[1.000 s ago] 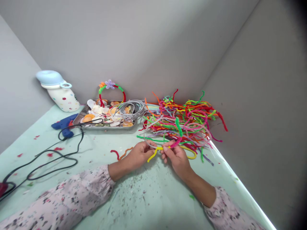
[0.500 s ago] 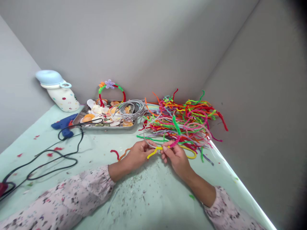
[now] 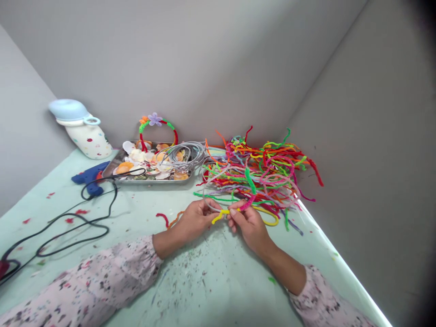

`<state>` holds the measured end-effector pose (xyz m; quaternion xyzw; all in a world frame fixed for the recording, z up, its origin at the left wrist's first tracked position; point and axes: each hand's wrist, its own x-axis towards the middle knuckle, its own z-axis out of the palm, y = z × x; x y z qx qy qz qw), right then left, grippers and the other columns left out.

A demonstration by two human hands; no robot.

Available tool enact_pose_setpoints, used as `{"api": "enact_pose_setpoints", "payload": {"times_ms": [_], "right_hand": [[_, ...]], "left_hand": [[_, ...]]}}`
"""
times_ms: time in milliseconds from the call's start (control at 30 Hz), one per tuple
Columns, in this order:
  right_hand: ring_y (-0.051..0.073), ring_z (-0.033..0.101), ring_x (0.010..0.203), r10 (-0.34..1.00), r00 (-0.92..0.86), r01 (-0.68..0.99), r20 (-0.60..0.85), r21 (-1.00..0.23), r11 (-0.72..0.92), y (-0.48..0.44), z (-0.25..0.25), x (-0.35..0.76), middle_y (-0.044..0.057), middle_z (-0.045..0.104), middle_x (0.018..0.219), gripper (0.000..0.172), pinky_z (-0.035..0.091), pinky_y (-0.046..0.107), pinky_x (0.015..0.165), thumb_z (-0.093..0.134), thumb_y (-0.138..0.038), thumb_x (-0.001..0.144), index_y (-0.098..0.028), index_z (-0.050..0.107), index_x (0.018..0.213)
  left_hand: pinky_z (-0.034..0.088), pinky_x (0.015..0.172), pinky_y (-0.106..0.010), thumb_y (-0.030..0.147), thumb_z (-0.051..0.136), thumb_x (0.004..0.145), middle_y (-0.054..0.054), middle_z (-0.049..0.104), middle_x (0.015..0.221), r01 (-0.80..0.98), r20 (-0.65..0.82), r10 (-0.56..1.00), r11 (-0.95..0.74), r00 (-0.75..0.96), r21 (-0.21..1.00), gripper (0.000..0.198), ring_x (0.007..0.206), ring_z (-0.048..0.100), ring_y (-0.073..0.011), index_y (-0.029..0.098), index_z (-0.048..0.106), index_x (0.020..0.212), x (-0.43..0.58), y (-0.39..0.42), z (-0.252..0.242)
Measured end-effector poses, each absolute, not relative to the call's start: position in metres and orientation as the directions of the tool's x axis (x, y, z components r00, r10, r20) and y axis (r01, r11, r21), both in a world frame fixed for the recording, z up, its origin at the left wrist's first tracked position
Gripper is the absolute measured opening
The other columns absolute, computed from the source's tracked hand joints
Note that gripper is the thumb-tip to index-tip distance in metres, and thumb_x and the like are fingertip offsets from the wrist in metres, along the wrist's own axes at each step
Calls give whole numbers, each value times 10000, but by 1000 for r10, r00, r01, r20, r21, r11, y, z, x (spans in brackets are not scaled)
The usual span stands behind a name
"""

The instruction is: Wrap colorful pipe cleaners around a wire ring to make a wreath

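Note:
Both hands work at a thin grey hoop (image 3: 211, 208), partly covered by green (image 3: 250, 181), magenta (image 3: 248, 203) and yellow pipe cleaners. My left hand (image 3: 198, 221) is closed on the bare grey stretch, with thumb and forefinger close to the yellow pipe cleaner (image 3: 221, 214). My right hand (image 3: 248, 223) pinches the hoop where yellow meets magenta. The yellow pipe cleaner's loose end sticks out between the hands, pointing down and left. My fingers hide part of the wrapping. A red and an orange pipe cleaner (image 3: 175, 220) lie beside my left wrist.
A heap of coloured pipe cleaners (image 3: 265, 168) lies beyond my hands. Left of it stands a metal tray (image 3: 150, 182) with shells, coiled grey hoops (image 3: 190, 154) and a flowered headband (image 3: 175, 136). A blue glue gun (image 3: 91, 175), its black cord (image 3: 73, 213) and a bottle (image 3: 89, 141) are farther left.
The yellow loose end between my hands looks slightly shorter and has shifted a little to the right. Both hands stay in nearly the same place.

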<state>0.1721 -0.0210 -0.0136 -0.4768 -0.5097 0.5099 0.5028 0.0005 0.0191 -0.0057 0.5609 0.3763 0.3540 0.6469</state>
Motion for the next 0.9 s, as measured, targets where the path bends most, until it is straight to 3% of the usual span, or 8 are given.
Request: {"api": "enact_pose_setpoints", "payload": {"times_ms": [500, 900], "right_hand": [[102, 542, 530, 999, -27, -57, 37, -998, 36, -20, -16, 172, -17, 596, 704, 198, 432, 235, 482, 587, -389, 859, -192, 570, 876], [109, 522, 516, 997, -39, 59, 62, -996, 64, -22, -14, 173, -32, 562, 638, 208, 425, 242, 502, 545, -404, 886, -197, 548, 906]], "left_hand": [[366, 406, -187, 450, 762, 667, 8, 629, 643, -33, -106, 863, 140, 494, 990, 381, 420, 453, -47, 117, 646, 811, 0, 18, 1], [342, 410, -172, 334, 749, 713, 59, 527, 477, -14, -86, 871, 105, 484, 994, 250, 406, 427, -52, 127, 642, 801, -2, 17, 1]]}}
